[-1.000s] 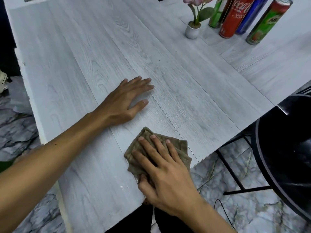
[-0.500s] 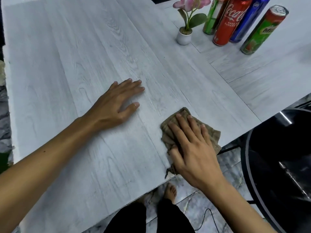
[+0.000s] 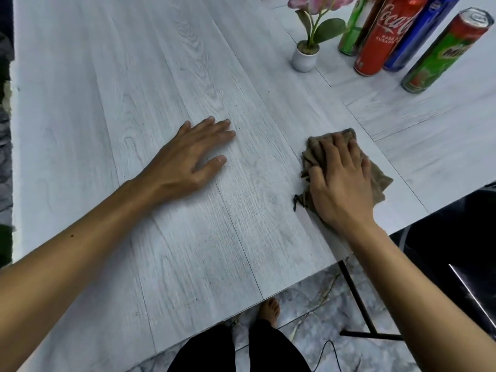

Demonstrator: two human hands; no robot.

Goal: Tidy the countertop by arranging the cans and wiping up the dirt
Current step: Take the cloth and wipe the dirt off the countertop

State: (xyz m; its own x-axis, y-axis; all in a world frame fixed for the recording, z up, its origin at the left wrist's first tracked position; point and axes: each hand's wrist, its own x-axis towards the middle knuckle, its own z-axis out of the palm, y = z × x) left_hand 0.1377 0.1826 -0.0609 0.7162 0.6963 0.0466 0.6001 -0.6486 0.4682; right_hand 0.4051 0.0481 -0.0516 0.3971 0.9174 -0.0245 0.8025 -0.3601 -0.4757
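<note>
Right hand (image 3: 341, 178): pressed flat on cloth (image 3: 381, 181), near front edge of counter (image 3: 188, 63)
Left hand (image 3: 188, 157): spread flat, empty
Cans (image 3: 381, 36): upright, far right, beyond cloth; right hand nearer

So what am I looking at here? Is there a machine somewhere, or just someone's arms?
No machine: a person wears a camera on the head, so you look down along their own arms. The left hand rests flat on the pale wood-grain countertop. The right hand presses a brown cloth onto it near the edge. At the far side stand a small potted flower and a group of drink cans, upright. Below the edge you see the person's foot and the floor.
</note>
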